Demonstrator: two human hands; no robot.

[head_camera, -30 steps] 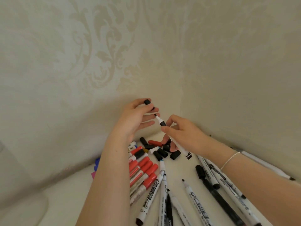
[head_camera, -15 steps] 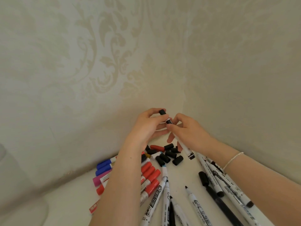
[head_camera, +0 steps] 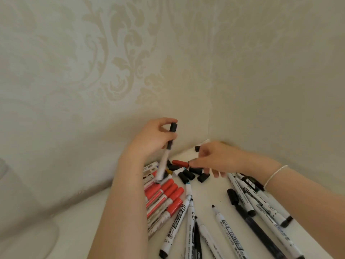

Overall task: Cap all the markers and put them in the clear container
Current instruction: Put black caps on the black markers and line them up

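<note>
My left hand is shut on a white marker with a black cap on its upper end; the marker hangs nearly upright above the pile. My right hand reaches low over a heap of loose black caps, fingers apart, its fingertips beside a loose red cap. Several red-capped markers lie by my left forearm. Uncapped white markers fan out across the white table. The clear container shows faintly at the lower left.
Patterned walls meet in a corner right behind the pile. One black cap lies apart near that corner. A long black marker and more capped white ones lie under my right forearm.
The black cap went onto the marker tip. My right hand let go of the marker and dropped to the loose caps. My left hand now holds the capped marker alone.
</note>
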